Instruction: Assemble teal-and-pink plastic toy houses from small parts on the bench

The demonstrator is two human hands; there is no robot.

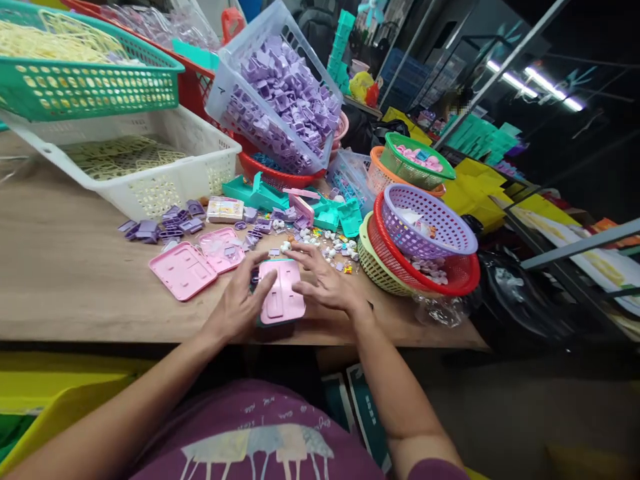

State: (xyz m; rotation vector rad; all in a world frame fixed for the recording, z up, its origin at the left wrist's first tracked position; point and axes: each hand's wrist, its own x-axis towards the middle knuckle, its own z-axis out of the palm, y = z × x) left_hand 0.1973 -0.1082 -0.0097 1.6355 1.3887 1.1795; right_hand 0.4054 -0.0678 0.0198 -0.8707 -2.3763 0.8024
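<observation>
A pink plastic case point(283, 293) lies near the table's front edge, its moulded side up, with a dark teal edge showing beneath it. My left hand point(239, 297) is at the case's left side, thumb stretched over the pink surface and fingers apart. On the other side, my right hand point(325, 283) has its fingers spread, with thumb and fingertips at the case's right edge. Whether either hand presses on it I cannot tell. To the left rests an opened pink case point(183, 272), with a clear-wrapped pink part point(223, 248) beside it.
Purple plastic pieces point(173, 223), a small printed box point(225, 209), teal parts point(265, 195) and tiny white figures point(330, 248) lie behind my hands. A tilted clear crate point(270, 127) holds purple parts. A white basket point(165, 180) and stacked colander-like baskets point(425, 230) flank the table.
</observation>
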